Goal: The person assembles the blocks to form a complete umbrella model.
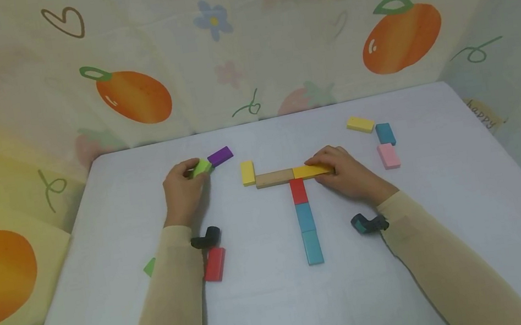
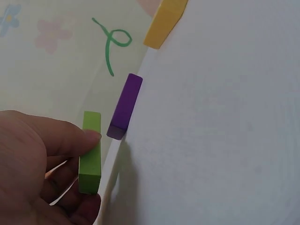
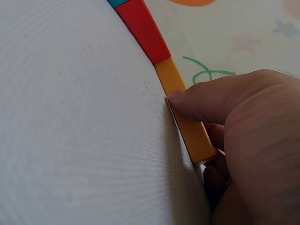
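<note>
My left hand pinches a light green block between thumb and fingers, close to a purple block on the table. With thumb and fingertips, my right hand grips an orange-yellow block that lies on the table. That block's left end meets a natural wood block, forming a row. Below this row a red block and two blue blocks run in a line toward me. An upright-lying yellow block touches the wood block's left end.
At the right back lie a yellow block, a blue block and a pink block. Beside my left sleeve are a red block and a partly hidden green block. A patterned cloth hangs behind the white table.
</note>
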The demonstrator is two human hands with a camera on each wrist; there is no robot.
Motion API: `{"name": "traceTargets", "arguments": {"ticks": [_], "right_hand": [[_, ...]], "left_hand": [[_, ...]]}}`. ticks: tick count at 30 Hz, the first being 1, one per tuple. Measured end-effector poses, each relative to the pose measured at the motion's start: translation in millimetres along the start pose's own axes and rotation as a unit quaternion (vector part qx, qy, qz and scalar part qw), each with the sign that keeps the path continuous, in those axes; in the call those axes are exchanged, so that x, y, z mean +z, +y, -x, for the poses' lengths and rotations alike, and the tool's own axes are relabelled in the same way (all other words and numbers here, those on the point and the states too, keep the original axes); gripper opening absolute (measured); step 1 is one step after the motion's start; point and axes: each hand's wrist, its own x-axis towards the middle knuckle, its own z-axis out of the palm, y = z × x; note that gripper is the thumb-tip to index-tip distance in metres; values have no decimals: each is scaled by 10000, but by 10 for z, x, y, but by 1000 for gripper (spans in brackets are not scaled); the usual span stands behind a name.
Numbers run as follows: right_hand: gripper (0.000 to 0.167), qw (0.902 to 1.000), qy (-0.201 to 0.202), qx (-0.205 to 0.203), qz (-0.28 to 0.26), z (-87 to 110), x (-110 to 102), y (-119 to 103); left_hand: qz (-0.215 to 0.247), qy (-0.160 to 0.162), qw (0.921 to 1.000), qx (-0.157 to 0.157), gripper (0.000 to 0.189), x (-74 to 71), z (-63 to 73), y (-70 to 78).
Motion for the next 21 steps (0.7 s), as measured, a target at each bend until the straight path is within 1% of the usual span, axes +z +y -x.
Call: {"name": "traceTargets", "arguments": {"ticks": [5, 7, 10, 16, 21], "right_hand": [[39, 10000, -7, 15, 13, -1, 3, -7], [39, 10000, -13, 23, 37, -3, 7, -6], [39, 10000, -22, 51, 73, -5, 12, -2], [39, 9999, -13, 77, 88, 1, 13, -6], [40, 9999, -31, 67, 138, 0, 6, -5]], "left_hand": [[438, -81, 9988, -204, 41, -30, -2, 62], [543, -127, 9981, -261, 41, -36, -2, 95], [665, -174, 9973, -270, 41, -42, -3, 145], [864, -267, 9956, -247, 41, -38, -31, 194], [1067, -384, 9931, -293, 41, -14, -82, 292]]}}
